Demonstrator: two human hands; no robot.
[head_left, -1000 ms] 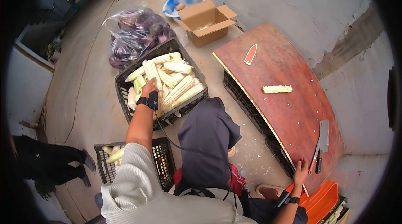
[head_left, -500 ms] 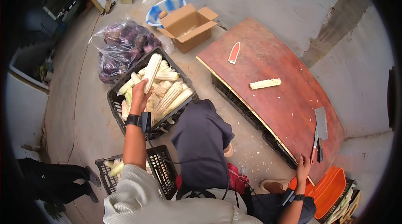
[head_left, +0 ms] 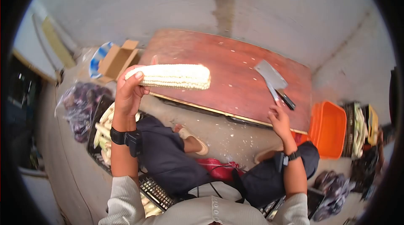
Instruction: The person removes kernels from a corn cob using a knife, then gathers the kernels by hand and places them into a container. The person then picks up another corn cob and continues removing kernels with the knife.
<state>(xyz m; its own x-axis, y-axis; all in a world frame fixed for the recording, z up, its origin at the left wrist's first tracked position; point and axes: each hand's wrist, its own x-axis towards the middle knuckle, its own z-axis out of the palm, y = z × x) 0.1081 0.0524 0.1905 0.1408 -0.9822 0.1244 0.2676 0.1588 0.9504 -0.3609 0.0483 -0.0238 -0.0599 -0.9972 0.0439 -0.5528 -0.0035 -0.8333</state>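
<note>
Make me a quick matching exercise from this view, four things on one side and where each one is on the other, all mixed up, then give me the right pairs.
Things:
1. corn cob
2. cleaver
3. orange tub
4. cardboard box

Places:
A. beside the blue-and-white basin
B. in the left hand
C. just past the right end of the red tabletop
D. lying on the red tabletop

Pairs: 1-B, 2-D, 3-C, 4-A

The corn (head_left: pixel 179 76) is cream, the tabletop (head_left: pixel 240 92) reddish
</note>
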